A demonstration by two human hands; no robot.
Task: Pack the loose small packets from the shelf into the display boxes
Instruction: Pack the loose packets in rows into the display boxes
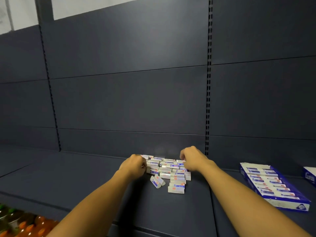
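Observation:
A pile of several small white-and-blue packets [168, 170] lies on the dark shelf [85, 182] near the back wall. My left hand [135, 165] is at the pile's left edge, fingers curled on packets there. My right hand [192, 159] is at the pile's right edge, fingers curled over packets. Two packets [157, 181] lie tilted at the pile's front, another [176, 188] just right of them. A blue display box [273, 201] holding rows of packets sits on the shelf to the right, apart from both hands.
A second blue-and-white box [309, 175] shows partly at the right edge. Orange and green bottle caps [22, 224] fill the bottom left corner, below the shelf. Slotted uprights [207, 100] run up the dark back panels.

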